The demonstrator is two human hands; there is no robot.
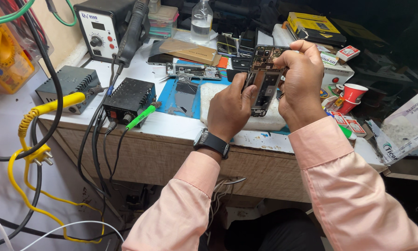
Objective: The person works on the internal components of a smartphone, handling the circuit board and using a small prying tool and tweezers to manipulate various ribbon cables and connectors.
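Note:
An opened smartphone (265,80) with its back cover off and its circuit boards showing is held up above the workbench (162,125). My left hand (230,109), with a black wristwatch (212,142) on the wrist, grips the phone's lower left side. My right hand (300,83) curls over the phone's upper right edge, fingers closed on it. Both arms wear pink sleeves. Below the phone lies a white foam pad (265,122) on a blue work mat (172,93).
A black power supply (127,98), a grey box (69,83) and a hot-air station (102,29) stand at the left with yellow, green and black cables. Another disassembled phone (192,71), a clear bottle (202,21), red paper cups (352,95) and small boxes crowd the back and right.

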